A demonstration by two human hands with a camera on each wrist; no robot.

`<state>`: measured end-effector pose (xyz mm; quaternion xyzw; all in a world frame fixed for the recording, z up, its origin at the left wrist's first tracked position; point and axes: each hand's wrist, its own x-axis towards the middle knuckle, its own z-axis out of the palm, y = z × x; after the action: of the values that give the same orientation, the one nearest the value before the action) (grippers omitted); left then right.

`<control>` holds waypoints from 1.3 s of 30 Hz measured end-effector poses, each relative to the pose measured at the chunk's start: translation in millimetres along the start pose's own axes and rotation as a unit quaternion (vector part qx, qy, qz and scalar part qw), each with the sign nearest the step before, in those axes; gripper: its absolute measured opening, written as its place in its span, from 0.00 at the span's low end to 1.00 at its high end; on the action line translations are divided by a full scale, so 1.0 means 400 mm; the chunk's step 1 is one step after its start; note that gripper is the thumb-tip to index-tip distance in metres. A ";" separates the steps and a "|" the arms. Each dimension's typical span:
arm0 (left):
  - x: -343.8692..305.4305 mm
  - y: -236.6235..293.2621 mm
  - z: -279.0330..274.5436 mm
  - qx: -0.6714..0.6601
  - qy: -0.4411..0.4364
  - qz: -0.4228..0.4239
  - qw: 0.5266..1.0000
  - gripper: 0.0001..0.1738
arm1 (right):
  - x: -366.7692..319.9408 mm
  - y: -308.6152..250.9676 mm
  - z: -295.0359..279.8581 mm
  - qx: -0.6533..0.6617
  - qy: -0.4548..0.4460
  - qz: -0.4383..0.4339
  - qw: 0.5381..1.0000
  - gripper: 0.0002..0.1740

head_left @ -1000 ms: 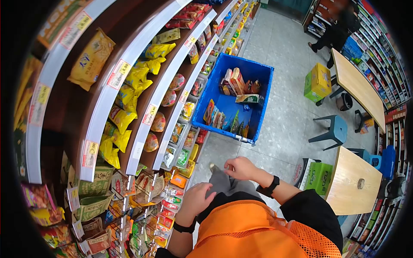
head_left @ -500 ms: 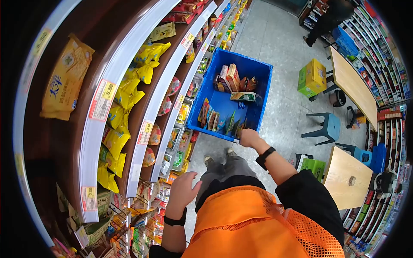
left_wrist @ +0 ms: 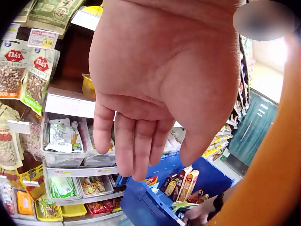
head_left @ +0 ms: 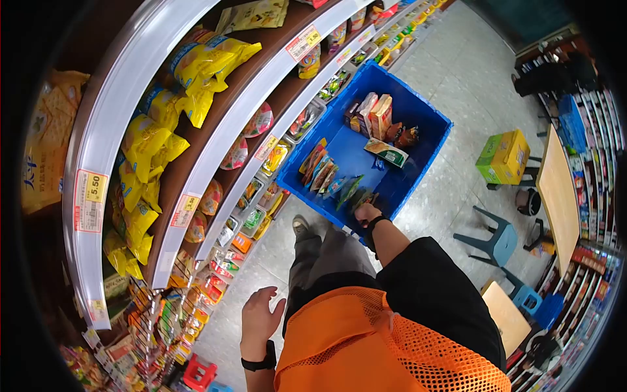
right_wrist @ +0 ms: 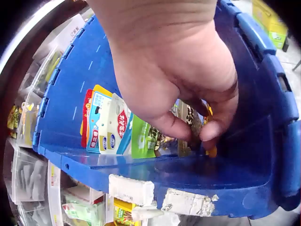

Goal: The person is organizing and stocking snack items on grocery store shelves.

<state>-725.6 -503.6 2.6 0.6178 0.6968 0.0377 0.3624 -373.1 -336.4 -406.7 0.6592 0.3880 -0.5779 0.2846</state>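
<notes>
Inside the blue crate (head_left: 343,149), at its near side, my right hand (head_left: 367,212) reaches down among upright packets. Up close in the right wrist view, the thumb and fingers of that hand (right_wrist: 178,70) pinch the top of a dark patterned packet (right_wrist: 184,120); a green packet (right_wrist: 141,136) and a white-and-blue one (right_wrist: 108,125) stand beside it. Bags and boxes (head_left: 381,116) fill the crate's far part, near a flat green-and-white pack (head_left: 386,152). My left hand (head_left: 261,315) hangs empty beside my body, its fingers extended (left_wrist: 160,70).
Shelves with yellow bags (head_left: 147,147) and trays of small packs (head_left: 251,222) line the left. On the right are a yellow-green box (head_left: 504,157), a teal stool (head_left: 493,240) and wooden tables (head_left: 558,196). A person in dark clothes (head_left: 555,77) is at the far right.
My right hand has moved forward, from beside my body to the crate's near rim, then down inside onto a packet. My left hand has swung lower and away from the shelf. The view has turned.
</notes>
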 end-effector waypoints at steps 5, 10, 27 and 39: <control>-0.042 0.030 0.028 -0.014 0.039 -0.033 0.999 0.18 | -0.031 0.016 -0.014 0.119 0.008 -0.018 0.993 0.11; -0.083 0.036 0.040 -0.015 0.062 -0.035 0.997 0.17 | 0.000 0.027 -0.007 0.217 -0.001 0.001 0.976 0.18; -0.300 -0.167 0.027 -0.057 0.176 0.111 0.976 0.17 | -0.583 -0.001 0.014 0.185 0.558 -0.148 0.795 0.16; -0.558 -0.404 -0.082 -0.102 0.325 0.205 0.917 0.37 | -1.215 -0.382 0.569 0.289 0.269 -0.610 0.688 0.13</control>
<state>-884.4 -726.6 48.2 0.6605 0.6265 0.3811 0.1609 -639.6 -530.8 43.3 0.4539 0.5784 -0.5058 -0.4511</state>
